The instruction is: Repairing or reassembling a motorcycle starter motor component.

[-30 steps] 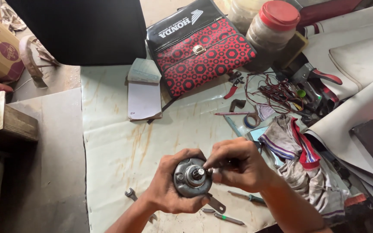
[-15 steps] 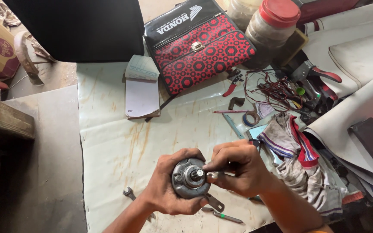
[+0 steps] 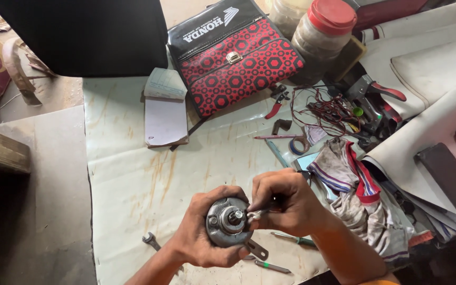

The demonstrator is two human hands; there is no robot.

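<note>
Left hand [image 3: 199, 232] cups a round grey metal motor [image 3: 228, 221]; right hand [image 3: 286, 203] pinches a thin metal tool [image 3: 257, 214] at its hub, above the stained white worktop [image 3: 133, 184].

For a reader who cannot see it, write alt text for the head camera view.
Two bare hands work on a round grey metal motor: the left hand cups it and the right hand presses a thin tool at its centre shaft, over a stained white sheet beside a red patterned pouch.

Motor [image 3: 229, 221]: dull grey metal, grimy. Counter [image 3: 133, 179] sheet: matt, rust-stained. Pouch [image 3: 238, 63]: glossy black-red vinyl. Rag [image 3: 354, 184]: striped cloth. Jar [image 3: 320, 39]: cloudy plastic, red lid. Notepad [image 3: 165, 119]: paper.
</note>
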